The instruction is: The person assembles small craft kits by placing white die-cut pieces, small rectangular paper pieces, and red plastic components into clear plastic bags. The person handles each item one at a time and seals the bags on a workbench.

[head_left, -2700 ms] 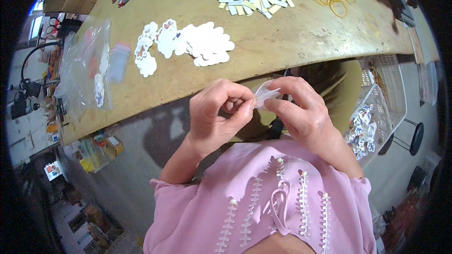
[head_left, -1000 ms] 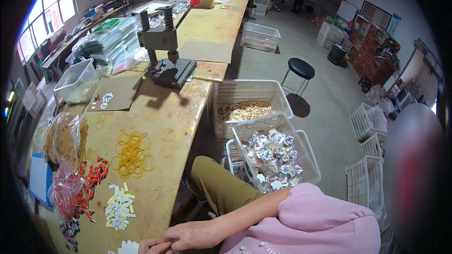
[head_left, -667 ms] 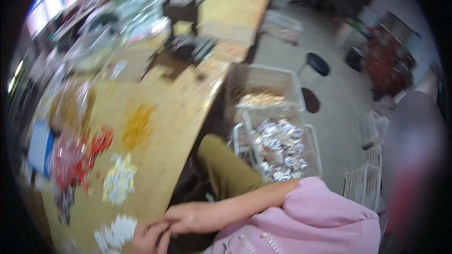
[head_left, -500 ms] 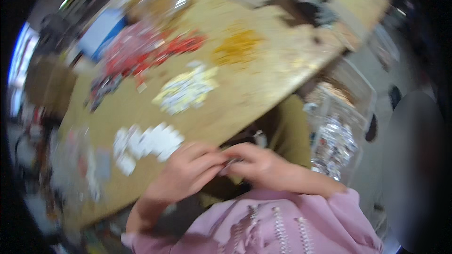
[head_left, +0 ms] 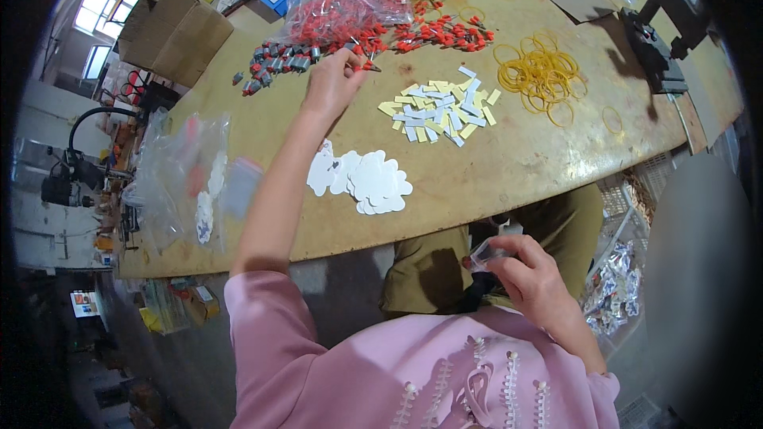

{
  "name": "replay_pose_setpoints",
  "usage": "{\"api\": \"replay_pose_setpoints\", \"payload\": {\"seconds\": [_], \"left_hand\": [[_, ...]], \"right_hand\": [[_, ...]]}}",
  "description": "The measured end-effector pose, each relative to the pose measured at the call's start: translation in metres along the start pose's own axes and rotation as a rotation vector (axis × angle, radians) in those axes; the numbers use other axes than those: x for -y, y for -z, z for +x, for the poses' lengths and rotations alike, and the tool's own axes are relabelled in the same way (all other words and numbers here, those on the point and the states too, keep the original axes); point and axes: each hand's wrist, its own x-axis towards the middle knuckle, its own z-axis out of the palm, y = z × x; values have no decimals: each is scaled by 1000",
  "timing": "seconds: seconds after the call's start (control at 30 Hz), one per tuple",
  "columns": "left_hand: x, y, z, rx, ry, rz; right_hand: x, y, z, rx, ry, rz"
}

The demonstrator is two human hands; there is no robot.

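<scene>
Start with the worktop [head_left: 509, 163]: sorted into separate heaps, presumably to pick by kind without searching. Far, see a large clear bag [head_left: 342, 4] slumped beside loose red-tipped pieces [head_left: 453, 33], likely as bulk stock. Right, note looped yellow bands [head_left: 548, 75]; left of them, pale strips [head_left: 441, 107]; nearer, overlapping white cards [head_left: 377, 183]; far left, grey motor-like parts [head_left: 274, 63]. Find the left hand [head_left: 334, 79] stretched far, fingers curled at a red-tipped piece [head_left: 367, 67]; cannot tell whether gripped. Find the right hand [head_left: 528, 274] near, above the lap, pinching a small clear pouch [head_left: 486, 253], probably by fingertips because of limp film; contents unclear.
</scene>
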Motion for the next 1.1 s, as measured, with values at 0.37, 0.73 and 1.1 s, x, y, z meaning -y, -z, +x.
{"api": "replay_pose_setpoints", "payload": {"seconds": [0.37,0.73,1.1], "left_hand": [[-168,37,-144,358,-60,-754],[-136,29,-114,316,-194,-339],[-79,-1,-61,329,-154,-280]], "right_hand": [[-1,0,32,-58,82,14],[-1,-1,17,-17,26,7],[-4,-2,6,-56,-39,38]]}}
